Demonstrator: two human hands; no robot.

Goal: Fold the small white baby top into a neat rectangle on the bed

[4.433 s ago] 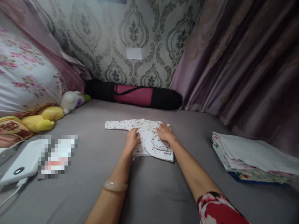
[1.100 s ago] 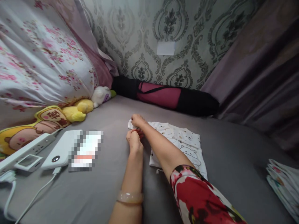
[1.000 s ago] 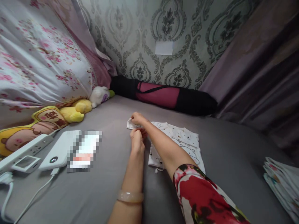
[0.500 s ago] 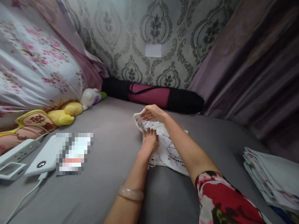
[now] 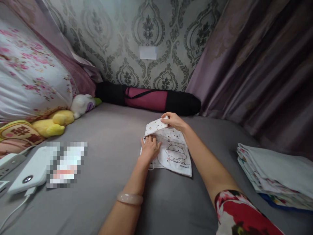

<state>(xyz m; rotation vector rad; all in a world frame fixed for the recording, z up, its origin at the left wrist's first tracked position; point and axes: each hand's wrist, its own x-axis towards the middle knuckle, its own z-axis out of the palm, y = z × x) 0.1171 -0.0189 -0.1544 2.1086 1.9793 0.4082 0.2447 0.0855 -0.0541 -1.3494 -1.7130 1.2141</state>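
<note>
A white printed cloth garment (image 5: pixel 174 163) lies on the grey bed sheet, with a cartoon animal, some lettering and a thin tie at its lower left edge. Its far part carries a small speckled pattern. My right hand (image 5: pixel 174 120) pinches the corner of a speckled flap and holds it raised above the rest. Just below that flap, my left hand (image 5: pixel 149 148) lies on the fabric with its fingers spread. The left fingertips are partly covered by the flap's edge.
Folded cloths (image 5: pixel 276 173) are stacked at right. Left are a white power bank (image 5: pixel 36 169) with a cable, a blurred flat object (image 5: pixel 67 166), a power strip (image 5: pixel 11 163) and plush toys (image 5: pixel 52 124). A black and pink long bag (image 5: pixel 146 99) lies along the wall.
My right hand has brought the far edge of the garment over toward me and to the right, forming a folded flap. The left hand stays on the fabric. The view has turned slightly right.
</note>
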